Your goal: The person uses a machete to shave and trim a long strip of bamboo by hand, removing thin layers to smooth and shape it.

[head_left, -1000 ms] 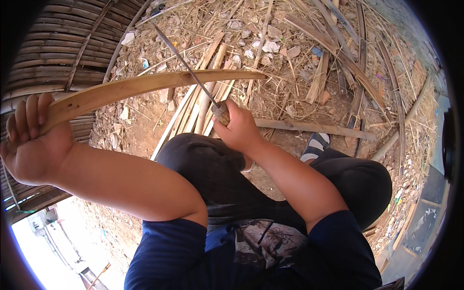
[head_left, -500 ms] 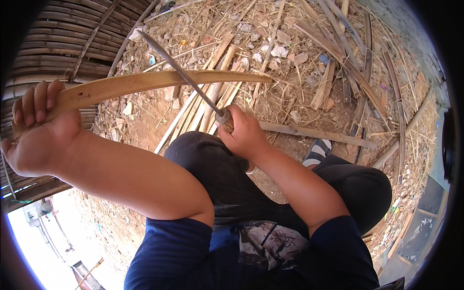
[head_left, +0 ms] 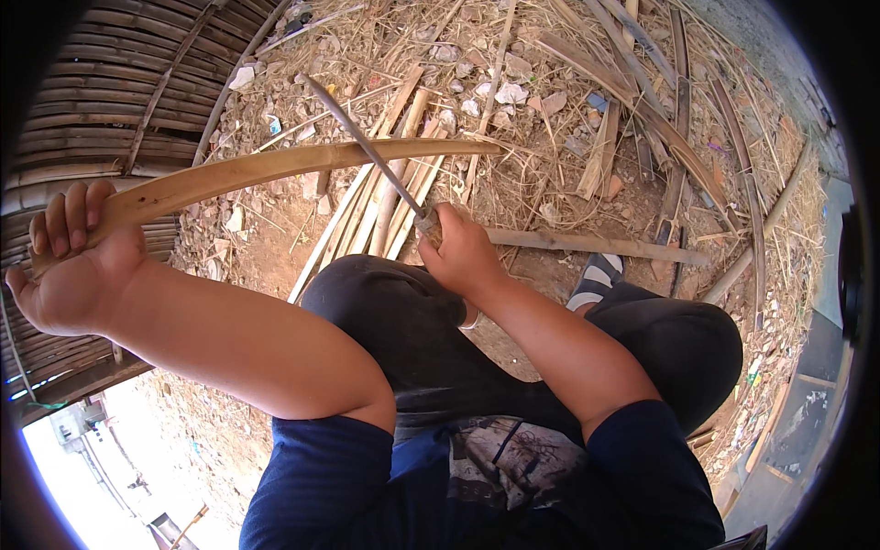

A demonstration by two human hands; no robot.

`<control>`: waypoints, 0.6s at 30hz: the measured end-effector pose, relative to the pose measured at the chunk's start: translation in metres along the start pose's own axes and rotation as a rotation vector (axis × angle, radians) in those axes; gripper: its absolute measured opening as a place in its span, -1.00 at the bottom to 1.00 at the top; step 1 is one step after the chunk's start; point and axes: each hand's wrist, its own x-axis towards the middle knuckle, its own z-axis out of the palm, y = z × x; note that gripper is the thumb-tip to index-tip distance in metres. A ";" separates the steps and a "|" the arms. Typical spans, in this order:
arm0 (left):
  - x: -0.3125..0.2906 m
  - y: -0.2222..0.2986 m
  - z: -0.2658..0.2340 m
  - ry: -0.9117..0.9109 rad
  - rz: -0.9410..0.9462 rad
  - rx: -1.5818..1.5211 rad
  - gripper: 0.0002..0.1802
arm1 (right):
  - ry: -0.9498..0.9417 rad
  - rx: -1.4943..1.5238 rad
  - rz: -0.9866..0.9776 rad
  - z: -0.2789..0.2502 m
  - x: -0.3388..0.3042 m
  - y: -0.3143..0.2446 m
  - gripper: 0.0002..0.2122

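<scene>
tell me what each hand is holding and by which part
The left hand grips a bamboo strip by its left end; the right hand grips a knife by its handle.

Toward the ground's point(head_left: 266, 243) left edge, open room lies between the bamboo strip point(head_left: 247, 169) and the left forearm point(head_left: 243, 339). The knife point(head_left: 370, 152) crosses over the strip, blocking passage along it; loose sticks point(head_left: 383, 213) and the left knee point(head_left: 367, 293) crowd the space beside the right hand point(head_left: 461, 249).
</scene>
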 end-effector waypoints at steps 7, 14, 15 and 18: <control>-0.017 0.005 0.030 -0.043 0.013 0.023 -0.71 | -0.051 -0.043 0.217 -0.018 0.025 0.030 -0.64; -0.010 0.007 0.025 -0.175 -0.030 -0.017 -0.73 | 0.027 -0.026 0.424 -0.014 0.010 0.076 -0.62; -0.008 0.009 0.025 -0.216 -0.032 -0.009 -0.73 | -0.011 0.014 0.398 -0.021 0.016 0.059 -0.62; -0.012 0.010 0.029 -0.288 -0.049 -0.032 -0.73 | -0.086 0.141 0.280 -0.040 0.029 0.015 -0.61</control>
